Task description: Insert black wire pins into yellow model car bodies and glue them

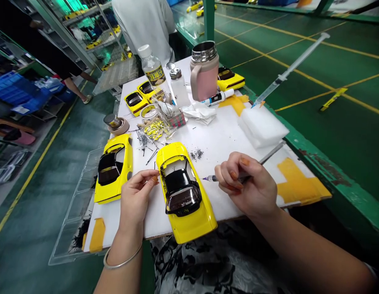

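Observation:
A yellow toy car body (192, 220) with a black roof and dark windows lies in front of me. At its left edge my left hand (135, 194) has thumb and forefinger pinched together; whatever they hold is too small to make out. My right hand (252, 183), closed, is to the right of the car, apart from it. A slim metal tool (272, 152) sticks out behind its fingers. On the hand's other side a narrow clear tip with purple (212, 178) points at the car; I cannot tell whether both belong to one tool. Black bits (197, 154) lie beyond the car.
Another yellow car body (115, 190) lies at left. Behind are bagged yellow parts (157, 128), a pink mug (204, 77), a bottle (154, 71), a pump bottle (178, 87) and a marker (218, 98). A syringe (281, 77) stands tilted in a white foam block (263, 126). A person (143, 28) is beyond.

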### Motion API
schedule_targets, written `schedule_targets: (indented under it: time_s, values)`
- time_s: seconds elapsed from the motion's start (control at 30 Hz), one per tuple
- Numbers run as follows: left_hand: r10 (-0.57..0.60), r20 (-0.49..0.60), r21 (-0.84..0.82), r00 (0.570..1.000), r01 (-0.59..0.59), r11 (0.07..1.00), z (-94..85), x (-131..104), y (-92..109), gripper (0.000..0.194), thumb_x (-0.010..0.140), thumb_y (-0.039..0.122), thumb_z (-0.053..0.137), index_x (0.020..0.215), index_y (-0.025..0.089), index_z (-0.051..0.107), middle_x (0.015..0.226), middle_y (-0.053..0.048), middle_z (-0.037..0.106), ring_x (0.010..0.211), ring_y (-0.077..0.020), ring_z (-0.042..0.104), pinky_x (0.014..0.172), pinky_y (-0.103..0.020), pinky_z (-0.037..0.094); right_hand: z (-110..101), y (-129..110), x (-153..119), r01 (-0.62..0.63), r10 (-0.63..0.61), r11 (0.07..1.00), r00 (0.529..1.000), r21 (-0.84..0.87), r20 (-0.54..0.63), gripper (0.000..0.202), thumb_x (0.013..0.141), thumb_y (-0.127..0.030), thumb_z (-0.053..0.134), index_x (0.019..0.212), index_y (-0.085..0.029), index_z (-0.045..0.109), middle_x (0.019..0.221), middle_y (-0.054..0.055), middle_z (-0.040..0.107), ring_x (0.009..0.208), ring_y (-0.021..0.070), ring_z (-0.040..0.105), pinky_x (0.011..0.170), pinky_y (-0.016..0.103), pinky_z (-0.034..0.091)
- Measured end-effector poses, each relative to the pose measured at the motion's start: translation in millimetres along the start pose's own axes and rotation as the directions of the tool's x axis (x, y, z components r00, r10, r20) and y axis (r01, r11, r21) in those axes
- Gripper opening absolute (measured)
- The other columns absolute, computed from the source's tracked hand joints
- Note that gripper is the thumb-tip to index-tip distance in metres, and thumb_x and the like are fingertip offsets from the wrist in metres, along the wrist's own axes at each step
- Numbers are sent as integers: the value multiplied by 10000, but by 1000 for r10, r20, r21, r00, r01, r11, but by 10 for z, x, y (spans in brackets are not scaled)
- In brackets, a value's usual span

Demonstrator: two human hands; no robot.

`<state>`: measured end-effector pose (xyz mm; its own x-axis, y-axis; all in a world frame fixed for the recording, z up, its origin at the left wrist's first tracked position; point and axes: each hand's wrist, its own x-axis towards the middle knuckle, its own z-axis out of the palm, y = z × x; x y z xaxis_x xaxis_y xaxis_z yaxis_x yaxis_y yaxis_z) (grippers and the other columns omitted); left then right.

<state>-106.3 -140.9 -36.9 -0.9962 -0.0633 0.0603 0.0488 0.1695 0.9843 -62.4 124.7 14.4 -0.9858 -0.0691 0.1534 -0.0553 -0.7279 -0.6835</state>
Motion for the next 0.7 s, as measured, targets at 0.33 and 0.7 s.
schedule_targets:
  time_s: [0.33, 0.7]
  values:
    - [-2, -11, -4, 1000, 2, 1000, -6, 6, -4, 150, 813, 314, 832, 946, 246, 825, 929, -5, 772, 820, -115, 679, 758, -179, 556, -12, -11, 6, -35, 36, 999, 999, 30, -17, 309, 941, -331, 583, 667, -188, 596, 507, -34, 310, 499, 104, 226, 406, 169, 172]
    - [-20, -14, 3, 1000, 20, 1000, -19, -1, -8, 163, 821, 313, 819, 961, 230, 820, 919, -23, 760, 820, -129, 666, 759, -207, 541, -27, -34, 25, -51, 56, 996, 996, 79, -65, 308, 926, -322, 573, 649, -186, 572, 519, -39, 286, 510, 102, 217, 389, 149, 185]
